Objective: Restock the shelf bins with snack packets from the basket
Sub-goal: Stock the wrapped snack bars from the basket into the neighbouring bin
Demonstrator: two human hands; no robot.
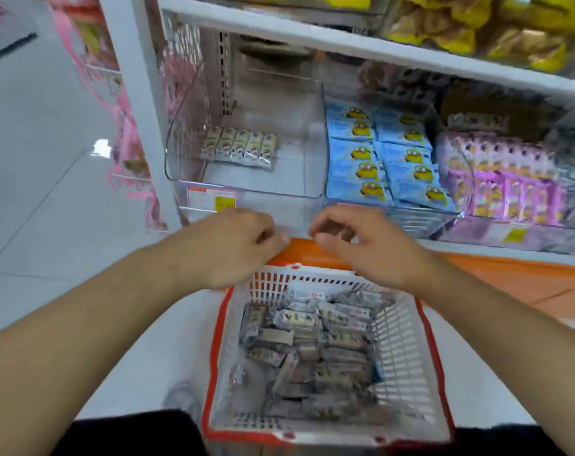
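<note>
Both forearms are bare with no sleeves, watch or rings visible on the left hand [236, 245] or right hand [361, 245], and dark clothing flanks the basket [407, 343].

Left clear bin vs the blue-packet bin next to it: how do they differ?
The left bin is nearly empty, with one short row of pale packets at the back; the blue bin is packed front to back. Pale packets stand upright; blue packets lie overlapped. Both bins are clear plastic on one shelf.
</note>
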